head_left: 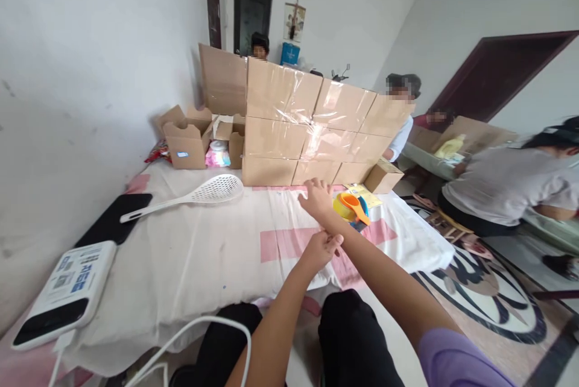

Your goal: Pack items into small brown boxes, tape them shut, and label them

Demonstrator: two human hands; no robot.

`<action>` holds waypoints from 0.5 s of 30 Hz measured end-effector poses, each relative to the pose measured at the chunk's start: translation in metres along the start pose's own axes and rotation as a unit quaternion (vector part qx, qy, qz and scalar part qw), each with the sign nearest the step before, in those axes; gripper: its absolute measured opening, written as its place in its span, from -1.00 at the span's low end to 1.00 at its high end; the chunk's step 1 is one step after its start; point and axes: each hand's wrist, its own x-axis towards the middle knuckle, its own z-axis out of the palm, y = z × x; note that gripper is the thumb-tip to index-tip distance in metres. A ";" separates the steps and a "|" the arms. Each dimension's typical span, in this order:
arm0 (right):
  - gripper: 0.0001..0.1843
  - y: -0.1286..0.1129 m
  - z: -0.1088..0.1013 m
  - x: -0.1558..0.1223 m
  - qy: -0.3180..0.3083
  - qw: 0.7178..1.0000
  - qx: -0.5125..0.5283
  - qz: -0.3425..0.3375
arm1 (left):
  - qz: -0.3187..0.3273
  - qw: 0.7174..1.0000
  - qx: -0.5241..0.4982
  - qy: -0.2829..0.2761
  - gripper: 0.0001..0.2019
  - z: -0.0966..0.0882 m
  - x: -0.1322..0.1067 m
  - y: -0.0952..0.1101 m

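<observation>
My right hand (318, 199) reaches out palm down over the cloth-covered table, its fingers apart and nothing in them. My left hand (322, 249) is beside my right forearm, near the wrist, its fingers curled in with no object showing; whether it touches the forearm is hard to tell. Just right of my right hand sits a small cluster of kitchen pieces: an orange scoop-like cup with a handle (357, 206), with yellow and blue round pieces under and around it. To the left lies a white slotted skimmer (212, 189), its handle pointing toward me.
A wall of taped cardboard boxes (275, 140) stands along the table's back. Open cartons (186, 144) are at back left, a small box (383, 176) at back right. A black phone-like slab (115, 218) and a white power bank with a cable (67, 290) lie left. Other people sit beyond.
</observation>
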 end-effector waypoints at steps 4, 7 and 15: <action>-0.31 0.083 0.002 -0.017 -0.053 0.978 -0.021 0.202 | 0.017 0.999 0.000 -0.043 -0.45 0.003 -0.010 0.014; -0.36 0.132 0.011 -0.028 -0.106 0.971 0.022 0.213 | 0.026 0.999 0.014 -0.019 -0.44 0.001 -0.012 0.017; -0.63 0.204 0.014 -0.041 -0.014 0.941 0.231 0.246 | 0.017 0.998 0.055 -0.003 -0.49 0.000 -0.007 0.004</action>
